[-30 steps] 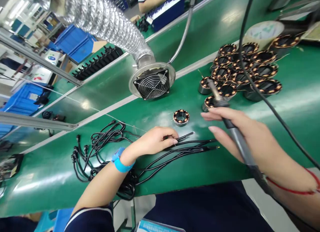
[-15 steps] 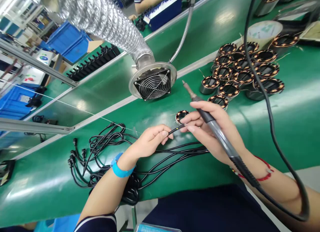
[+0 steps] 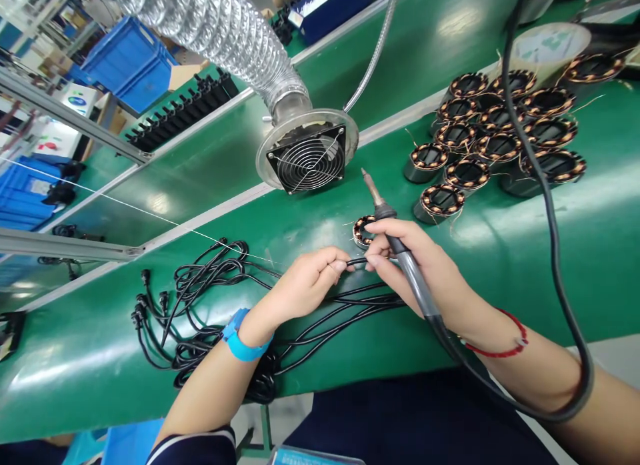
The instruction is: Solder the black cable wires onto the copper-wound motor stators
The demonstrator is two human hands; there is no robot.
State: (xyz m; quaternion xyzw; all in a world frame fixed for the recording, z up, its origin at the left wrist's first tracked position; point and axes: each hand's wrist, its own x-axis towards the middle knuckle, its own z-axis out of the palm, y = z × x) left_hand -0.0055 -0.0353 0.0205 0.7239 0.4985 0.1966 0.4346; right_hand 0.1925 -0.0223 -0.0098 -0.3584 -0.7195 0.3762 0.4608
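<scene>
My left hand pinches the end of one black cable from a tangled bundle of black cables lying on the green belt. My right hand grips a soldering iron, tip pointing up and away, while its fingertips also touch the same cable end. A small copper-wound stator lies just behind both hands, partly hidden by my right fingers. The iron's thick black cord loops around my right forearm.
A fume-extraction fan on a silver flexible duct stands behind the hands. Several copper-wound stators cluster at the right rear. The green belt runs across; blue crates sit at the far left.
My right hand with the soldering iron moved left to meet my left hand. My left hand lifted one cable end off the belt, and both hands now pinch it.
</scene>
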